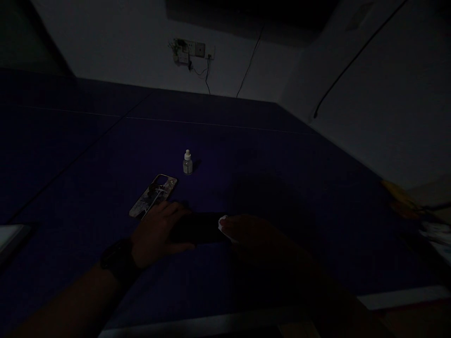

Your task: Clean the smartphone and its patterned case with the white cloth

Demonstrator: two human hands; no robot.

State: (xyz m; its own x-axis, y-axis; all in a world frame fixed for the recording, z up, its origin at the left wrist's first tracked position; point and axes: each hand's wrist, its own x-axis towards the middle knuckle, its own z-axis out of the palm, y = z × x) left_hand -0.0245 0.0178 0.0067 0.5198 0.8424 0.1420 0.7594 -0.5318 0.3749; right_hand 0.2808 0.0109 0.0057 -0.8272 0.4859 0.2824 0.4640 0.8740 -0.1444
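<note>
My left hand (162, 227), with a dark watch on the wrist, grips the left end of a black phone (204, 227) lying crosswise low over the table, its thumb along the near edge. At the phone's right end, my right hand (255, 230) presses a small white wipe (221, 222) under its fingers. Shadow hides most of that hand. Just beyond my left fingers a patterned phone case (151, 197) with a camera cutout lies on the table. A small bottle with a white cap (188, 163) stands upright farther back.
Everything rests on a dark blue table (218, 150). A pale-edged flat object (12, 237) sits at the left edge. Wall sockets (195, 48) with cords are at the back. Yellow and white items (405, 199) lie at the right.
</note>
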